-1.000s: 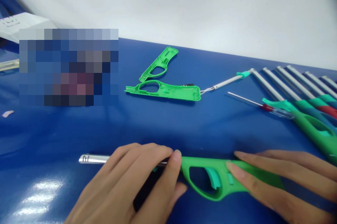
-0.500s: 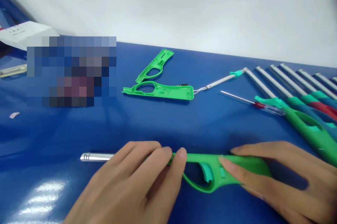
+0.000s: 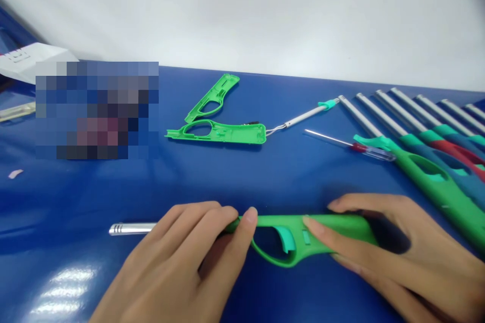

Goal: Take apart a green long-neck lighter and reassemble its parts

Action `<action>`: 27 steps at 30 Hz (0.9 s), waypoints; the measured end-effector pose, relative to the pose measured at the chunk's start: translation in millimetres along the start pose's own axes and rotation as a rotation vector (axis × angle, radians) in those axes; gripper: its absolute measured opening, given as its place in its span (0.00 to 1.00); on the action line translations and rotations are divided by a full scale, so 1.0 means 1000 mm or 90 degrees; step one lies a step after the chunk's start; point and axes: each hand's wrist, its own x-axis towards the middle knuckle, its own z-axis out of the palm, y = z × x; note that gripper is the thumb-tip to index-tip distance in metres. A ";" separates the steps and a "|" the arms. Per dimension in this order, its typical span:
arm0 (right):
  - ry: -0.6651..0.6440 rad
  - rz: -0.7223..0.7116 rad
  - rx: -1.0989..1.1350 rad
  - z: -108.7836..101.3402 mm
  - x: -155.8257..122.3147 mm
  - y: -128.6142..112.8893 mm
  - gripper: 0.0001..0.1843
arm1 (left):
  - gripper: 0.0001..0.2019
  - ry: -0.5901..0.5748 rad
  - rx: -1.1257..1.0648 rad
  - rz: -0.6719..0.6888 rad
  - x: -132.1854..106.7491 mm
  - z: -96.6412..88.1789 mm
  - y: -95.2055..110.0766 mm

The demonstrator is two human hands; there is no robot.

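A green gas lighter (image 3: 276,224) lies lengthwise in front of me, its silver tube (image 3: 132,229) pointing left. My left hand (image 3: 178,257) is closed around the part where the tube meets the green body, hiding that joint. With its fingers on the wide end of the handle, my right hand (image 3: 401,242) grips the lighter from the right. Between the hands, the trigger loop and a teal trigger (image 3: 286,239) show.
Beyond lie two open green casing halves (image 3: 212,98) (image 3: 231,133) and a thin white rod (image 3: 305,117) with wires. A screwdriver (image 3: 364,151) rests beside a row of several lighters (image 3: 435,176) at right. A white box (image 3: 38,60) and a blurred patch occupy the left.
The view has shifted slightly, so the objects on the table appear further left. Both hands keep their hold on the lighter, and the right-hand fingers have shifted little on the handle.
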 end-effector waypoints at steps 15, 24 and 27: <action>-0.048 -0.007 -0.002 -0.008 0.002 -0.008 0.32 | 0.14 0.124 -0.039 -0.028 0.005 0.000 0.005; 0.030 0.076 -0.035 0.010 -0.018 0.000 0.27 | 0.11 0.110 -0.273 -0.082 0.023 -0.005 0.004; 0.052 0.081 -0.024 0.006 -0.021 -0.006 0.30 | 0.12 0.122 -0.269 -0.094 0.027 -0.006 0.005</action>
